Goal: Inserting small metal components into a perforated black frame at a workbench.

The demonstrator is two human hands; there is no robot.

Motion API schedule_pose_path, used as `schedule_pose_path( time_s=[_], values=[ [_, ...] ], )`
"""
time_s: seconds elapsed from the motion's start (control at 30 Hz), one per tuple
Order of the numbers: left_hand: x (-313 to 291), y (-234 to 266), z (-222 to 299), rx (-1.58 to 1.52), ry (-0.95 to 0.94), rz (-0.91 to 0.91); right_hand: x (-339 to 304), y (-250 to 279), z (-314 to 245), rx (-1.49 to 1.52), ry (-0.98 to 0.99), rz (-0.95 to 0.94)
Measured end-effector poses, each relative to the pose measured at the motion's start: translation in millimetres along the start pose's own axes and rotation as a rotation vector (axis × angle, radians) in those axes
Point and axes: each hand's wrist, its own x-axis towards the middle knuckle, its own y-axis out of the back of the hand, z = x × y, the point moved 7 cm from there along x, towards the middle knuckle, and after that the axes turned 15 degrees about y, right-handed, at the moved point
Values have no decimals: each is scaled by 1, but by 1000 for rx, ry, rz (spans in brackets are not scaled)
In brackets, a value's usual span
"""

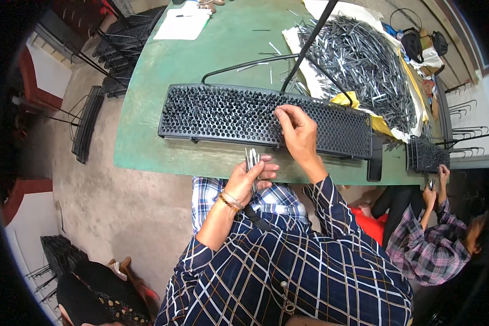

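A long black rack (217,117), its top full of small round holes, lies across the green table in front of me, with a black wire handle (239,67) rising behind it. The left part of the rack appears filled with dark pieces standing in its holes. Below its front edge, my left hand (245,176) is closed round a bunch of thin silvery metal strips (252,156) that point upward. My right hand (300,135) is over the rack's middle, thumb and forefinger pinched together at the holes. Whatever sits between those fingertips is too small to make out.
A big heap of metal strips (358,65) lies on white and yellow sheeting at the back right, with a few strays beside it. White paper (183,24) rests at the far left. At the right a co-worker (429,233) handles another black rack (426,155). More racks (87,125) stand left.
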Motion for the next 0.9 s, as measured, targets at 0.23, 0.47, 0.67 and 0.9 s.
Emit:
schedule_pose_path(
  time_s=[0.23,0.47,0.67,0.9],
  values=[
    [1,0,-5,-44,95,-54,1,-5,-1,-22,88,55],
    [-3,-1,-4,-49,155,-26,0,-8,-10,-101,180,56],
    [-1,3,-3,-55,91,-73,-4,-11,-15,-174,314,48],
    [-3,-2,0,-7,42,-78,-7,-12,-29,-323,378,-20]
  ],
)
